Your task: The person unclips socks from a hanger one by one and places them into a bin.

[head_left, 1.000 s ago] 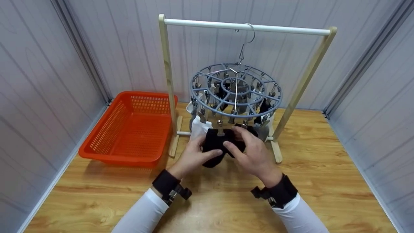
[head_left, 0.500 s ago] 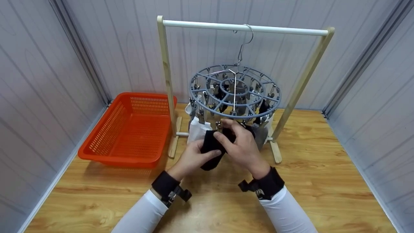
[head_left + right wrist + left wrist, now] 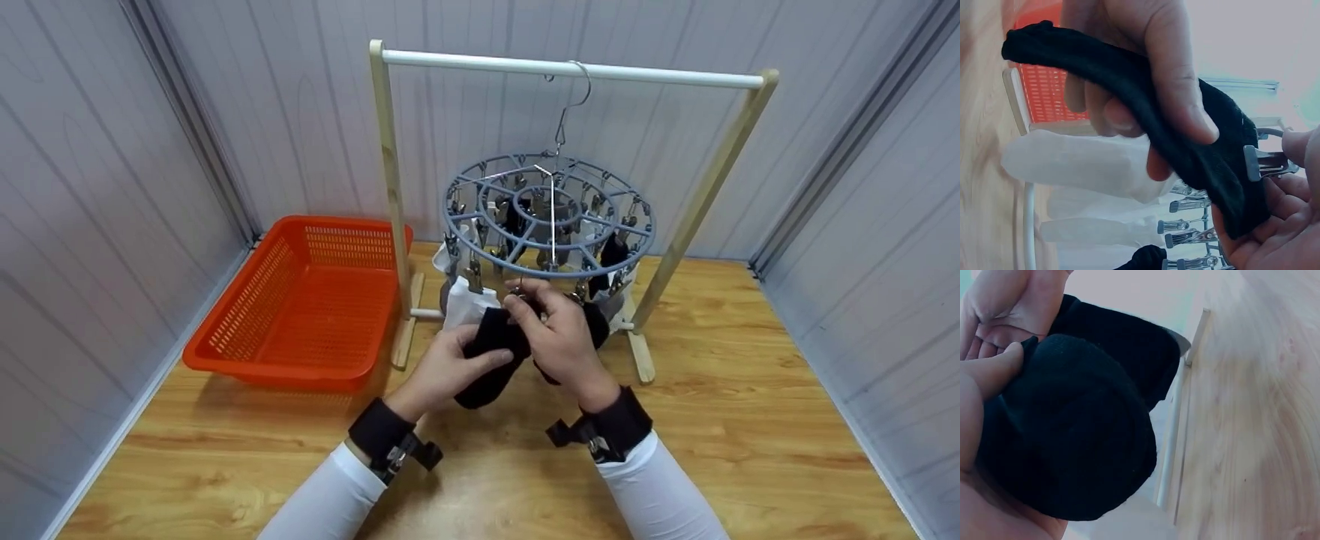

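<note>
Just below the hanger rim (image 3: pixel 547 266), both hands' fingers (image 3: pixel 491 358) clenched on black sock (image 3: pixel 487 367), open tabletop (image 3: pixel 750 420) rightward.

We saw a matt black knitted cloth sock (image 3: pixel 491 352), a grey plastic-looking round hanger (image 3: pixel 547 217) with shiny metal clips (image 3: pixel 1266 162), a glossy orange plastic basket (image 3: pixel 300 300), and a smooth varnished wooden table (image 3: pixel 750 390).

No text, label or number can be read anywhere.

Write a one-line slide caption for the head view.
Both hands, left hand and right hand, hold a black sock at a clip hanger.
</note>
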Available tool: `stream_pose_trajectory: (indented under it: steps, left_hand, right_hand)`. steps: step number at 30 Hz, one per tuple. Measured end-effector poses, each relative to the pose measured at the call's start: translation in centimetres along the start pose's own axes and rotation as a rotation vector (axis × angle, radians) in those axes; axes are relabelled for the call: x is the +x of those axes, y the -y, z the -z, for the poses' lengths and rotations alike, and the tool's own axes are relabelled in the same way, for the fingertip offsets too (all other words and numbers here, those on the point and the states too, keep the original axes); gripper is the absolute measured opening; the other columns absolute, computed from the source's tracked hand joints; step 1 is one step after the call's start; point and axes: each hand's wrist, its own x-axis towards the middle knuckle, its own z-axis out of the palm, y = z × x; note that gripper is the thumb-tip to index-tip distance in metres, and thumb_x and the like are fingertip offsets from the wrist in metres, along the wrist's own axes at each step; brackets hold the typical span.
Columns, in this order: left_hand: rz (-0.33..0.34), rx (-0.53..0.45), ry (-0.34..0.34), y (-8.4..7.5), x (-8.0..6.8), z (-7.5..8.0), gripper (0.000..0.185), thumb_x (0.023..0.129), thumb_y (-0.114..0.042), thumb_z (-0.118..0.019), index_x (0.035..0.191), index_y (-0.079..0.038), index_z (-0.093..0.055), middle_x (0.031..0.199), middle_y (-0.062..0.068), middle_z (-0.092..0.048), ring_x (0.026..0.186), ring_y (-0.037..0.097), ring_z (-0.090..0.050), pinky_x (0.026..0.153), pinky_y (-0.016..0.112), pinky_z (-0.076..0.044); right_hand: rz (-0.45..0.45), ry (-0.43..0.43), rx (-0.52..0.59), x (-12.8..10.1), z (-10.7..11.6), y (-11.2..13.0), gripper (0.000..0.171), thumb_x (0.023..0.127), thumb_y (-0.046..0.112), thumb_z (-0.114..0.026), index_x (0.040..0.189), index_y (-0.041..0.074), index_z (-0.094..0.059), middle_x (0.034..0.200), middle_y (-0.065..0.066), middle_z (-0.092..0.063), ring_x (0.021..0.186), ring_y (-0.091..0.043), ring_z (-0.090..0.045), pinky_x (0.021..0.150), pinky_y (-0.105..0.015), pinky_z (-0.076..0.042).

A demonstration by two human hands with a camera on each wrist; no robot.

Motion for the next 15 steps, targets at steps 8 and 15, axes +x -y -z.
stream_pose_trajectory:
  steps: [8,15]
  left_hand:
    - [-0.059,0.035,0.006,-0.7,-0.3,1.1,0.020,0.103,-0.023,-0.083,0.108,-0.004,-0.084,0.101,0.005,-0.082,0.087,0.015,-0.072,0.081,0.028,-0.059]
    - [-0.080,0.076,0.000,-1.2,-0.4,1.7,0.016,0.103,-0.021,-0.083,0.107,-0.006,-0.086,0.098,0.003,-0.081,0.086,0.014,-0.069,0.080,0.028,-0.057]
  right_hand:
    - [-0.052,-0.046,0.167,0.0,0.4,-0.1,0.015,0.106,0.012,-0.078,0.115,0.000,-0.078,0.105,-0.011,-0.080,0.085,-0.022,-0.077,0.079,-0.033,-0.064]
    - [-0.081,-0.058,0.258,0.0,0.8,-0.1,0.009,0.102,0.006,-0.081,0.107,-0.001,-0.078,0.104,-0.015,-0.081,0.084,-0.022,-0.075,0.075,-0.029,-0.061]
